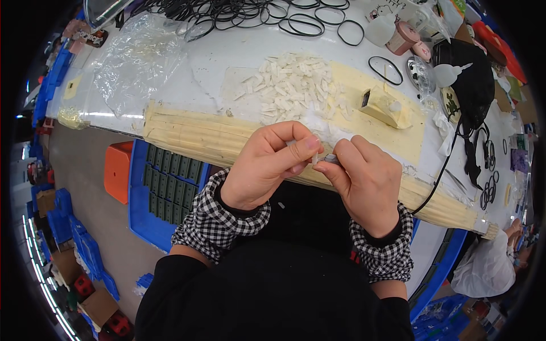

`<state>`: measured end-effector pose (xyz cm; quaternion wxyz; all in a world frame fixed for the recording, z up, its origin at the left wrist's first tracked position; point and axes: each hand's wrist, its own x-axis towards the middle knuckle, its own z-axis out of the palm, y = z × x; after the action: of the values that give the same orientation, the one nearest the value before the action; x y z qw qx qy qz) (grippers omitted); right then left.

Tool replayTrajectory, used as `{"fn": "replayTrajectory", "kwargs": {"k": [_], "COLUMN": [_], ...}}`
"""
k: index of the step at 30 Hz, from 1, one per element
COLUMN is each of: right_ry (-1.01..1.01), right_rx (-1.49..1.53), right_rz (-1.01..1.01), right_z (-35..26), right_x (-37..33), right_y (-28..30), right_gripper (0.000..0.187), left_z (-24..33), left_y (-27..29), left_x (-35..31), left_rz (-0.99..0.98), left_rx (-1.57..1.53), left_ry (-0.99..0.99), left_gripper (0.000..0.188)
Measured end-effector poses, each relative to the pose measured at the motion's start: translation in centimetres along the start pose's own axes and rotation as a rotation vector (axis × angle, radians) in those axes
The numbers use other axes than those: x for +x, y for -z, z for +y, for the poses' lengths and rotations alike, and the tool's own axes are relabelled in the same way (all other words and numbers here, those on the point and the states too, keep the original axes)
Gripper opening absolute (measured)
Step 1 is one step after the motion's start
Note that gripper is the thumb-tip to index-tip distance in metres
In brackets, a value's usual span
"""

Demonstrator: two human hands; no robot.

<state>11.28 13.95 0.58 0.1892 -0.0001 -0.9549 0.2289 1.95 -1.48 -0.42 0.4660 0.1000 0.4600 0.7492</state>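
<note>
My left hand (267,165) and my right hand (364,179) meet over the front edge of the white workbench (227,57). Between left thumb and fingers I pinch a small white plastic piece (314,157). My right fingers grip a small grey tool (331,159) whose tip touches that piece. Just beyond the hands lies a heap of several small white plastic pieces (293,85) on a yellowish mat (409,136). Both wrists wear black-and-white checked cuffs.
A yellowish block-shaped holder (384,107) sits right of the heap. Black rubber rings (273,14) and a clear plastic bag (136,62) lie at the back. A blue crate (139,210) of dark parts and an orange stool (118,170) stand below left. Another person's hand (515,227) shows at right.
</note>
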Motion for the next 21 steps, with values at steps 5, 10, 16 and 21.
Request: {"fn": "replayTrajectory", "kwargs": {"k": [5, 10, 16, 21], "right_ry": [-0.21, -0.343, -0.341, -0.326], "right_rx": [0.242, 0.231, 0.179, 0.157], "right_rz": [0.119, 0.18, 0.131, 0.083], "right_z": [1.4, 2.6, 3.0, 2.6], "right_x": [-0.6, -1.4, -2.3, -2.1], "right_y": [0.7, 1.4, 1.1, 0.3], "right_gripper": [0.025, 0.008, 0.009, 0.012], "left_z": [-0.3, -0.2, -0.3, -0.2], "left_y": [0.3, 0.2, 0.3, 0.6], "left_x": [0.5, 0.6, 0.7, 0.8], "left_rz": [-0.028, 0.008, 0.002, 0.023], "left_rx": [-0.111, -0.09, -0.089, -0.179], "left_ry": [0.029, 0.028, 0.005, 0.001], "left_gripper": [0.022, 0.024, 0.024, 0.022]}}
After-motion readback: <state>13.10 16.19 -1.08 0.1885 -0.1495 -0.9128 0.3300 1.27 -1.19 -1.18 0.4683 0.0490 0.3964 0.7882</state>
